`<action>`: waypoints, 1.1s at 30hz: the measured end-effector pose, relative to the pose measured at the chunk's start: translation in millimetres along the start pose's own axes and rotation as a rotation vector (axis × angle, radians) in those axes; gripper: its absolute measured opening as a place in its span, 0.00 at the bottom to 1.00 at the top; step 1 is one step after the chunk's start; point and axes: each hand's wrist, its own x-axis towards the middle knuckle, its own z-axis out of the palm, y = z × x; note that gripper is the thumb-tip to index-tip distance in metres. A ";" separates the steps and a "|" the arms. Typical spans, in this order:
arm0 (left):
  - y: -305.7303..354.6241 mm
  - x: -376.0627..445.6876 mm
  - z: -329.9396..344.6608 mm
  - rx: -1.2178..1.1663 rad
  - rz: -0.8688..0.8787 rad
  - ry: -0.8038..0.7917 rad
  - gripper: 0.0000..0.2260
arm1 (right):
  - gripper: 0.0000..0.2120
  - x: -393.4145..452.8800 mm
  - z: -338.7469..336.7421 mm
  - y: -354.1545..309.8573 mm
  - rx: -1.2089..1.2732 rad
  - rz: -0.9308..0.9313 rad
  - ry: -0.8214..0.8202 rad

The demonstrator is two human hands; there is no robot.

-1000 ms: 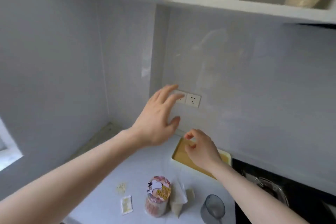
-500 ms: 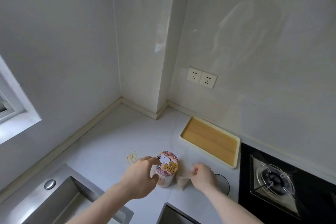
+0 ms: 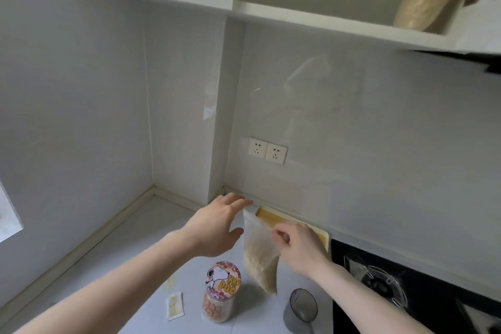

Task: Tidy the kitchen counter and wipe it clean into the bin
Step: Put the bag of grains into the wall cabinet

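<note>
Right hand [image 3: 299, 248]: pinches the top edge of the clear bag [image 3: 259, 252] of pale grains, lifted above the counter [image 3: 130, 247].
Left hand [image 3: 217, 228]: fingers straight, wide, just beside the bag.
Jar [image 3: 221, 291]: upright below the bag.

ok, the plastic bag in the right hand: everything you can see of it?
The plastic bag is a small translucent pouch, its lower part filled with pale beige grains or powder, its top flat and empty. It hangs tilted above the counter, clear of the surface, lower tip near the cartoon-lidded jar. The right hand pinches its right edge; the left hand is open beside its top corner, contact unclear.
</note>
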 end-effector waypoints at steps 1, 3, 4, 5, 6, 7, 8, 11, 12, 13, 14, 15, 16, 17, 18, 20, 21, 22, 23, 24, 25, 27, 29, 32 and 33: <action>6.8 10.0 -10.8 0.030 0.049 0.012 0.28 | 0.12 1.7 -16.9 -5.4 0.003 -0.042 0.043; 19.4 27.9 -35.0 0.081 0.117 0.057 0.24 | 0.11 5.3 -50.6 -17.7 0.000 -0.103 0.123; 24.6 35.8 -48.5 0.103 0.141 0.091 0.20 | 0.12 7.5 -66.0 -23.3 -0.004 -0.133 0.163; 30.2 41.6 -63.5 0.123 0.150 0.129 0.14 | 0.13 9.8 -80.8 -28.7 -0.002 -0.156 0.204; 35.1 46.1 -78.5 0.135 0.152 0.170 0.10 | 0.13 11.7 -95.2 -33.9 0.013 -0.174 0.245; 39.7 49.3 -92.8 0.136 0.150 0.209 0.07 | 0.12 13.5 -108.9 -39.1 0.033 -0.188 0.286; 44.1 51.7 -106.5 0.132 0.153 0.246 0.07 | 0.11 15.7 -121.8 -44.1 0.049 -0.203 0.327; 58.9 52.9 -143.9 0.128 0.159 0.328 0.05 | 0.07 22.0 -157.9 -62.0 0.061 -0.256 0.457; 63.6 52.8 -155.5 0.130 0.157 0.344 0.04 | 0.07 24.9 -168.8 -68.0 0.063 -0.280 0.502; 68.1 52.4 -167.6 0.131 0.156 0.359 0.03 | 0.07 28.2 -178.8 -73.4 0.068 -0.300 0.542; 72.0 52.1 -179.9 0.126 0.154 0.371 0.03 | 0.07 31.6 -188.4 -78.7 0.074 -0.317 0.580; 75.7 51.9 -192.4 0.118 0.151 0.383 0.04 | 0.07 35.1 -197.8 -84.5 0.082 -0.330 0.615; 79.1 52.0 -205.2 0.112 0.148 0.393 0.05 | 0.07 38.7 -206.8 -89.9 0.089 -0.341 0.648; 81.9 52.6 -217.8 0.113 0.145 0.402 0.06 | 0.07 42.4 -215.6 -95.3 0.097 -0.349 0.673; 84.3 53.2 -229.8 0.118 0.141 0.412 0.08 | 0.07 45.8 -224.4 -101.4 0.104 -0.355 0.694; 86.2 56.0 -251.0 0.128 0.125 0.437 0.10 | 0.07 52.1 -241.1 -113.1 0.131 -0.354 0.730; 86.9 57.5 -260.1 0.132 0.119 0.457 0.11 | 0.08 55.4 -248.8 -118.3 0.151 -0.349 0.745; 88.2 59.1 -268.2 0.138 0.122 0.485 0.11 | 0.08 58.5 -255.8 -123.5 0.169 -0.342 0.759; 89.5 60.9 -275.4 0.147 0.131 0.520 0.12 | 0.08 61.3 -261.7 -128.6 0.183 -0.338 0.772; 91.7 62.6 -282.4 0.161 0.142 0.552 0.12 | 0.09 64.1 -266.8 -133.6 0.193 -0.341 0.785; 94.5 64.3 -289.8 0.171 0.149 0.575 0.13 | 0.09 67.4 -271.1 -138.1 0.204 -0.345 0.800; 98.9 69.2 -306.2 0.162 0.162 0.593 0.14 | 0.09 73.0 -280.3 -147.5 0.214 -0.342 0.834; 100.0 76.1 -324.8 0.124 0.174 0.602 0.15 | 0.09 78.6 -292.9 -157.3 0.238 -0.325 0.856; 99.5 86.6 -354.1 -0.019 0.200 0.620 0.12 | 0.11 87.5 -317.3 -171.6 0.298 -0.298 0.914; 100.4 90.5 -364.7 -0.075 0.208 0.642 0.11 | 0.12 92.6 -325.7 -174.9 0.318 -0.279 0.936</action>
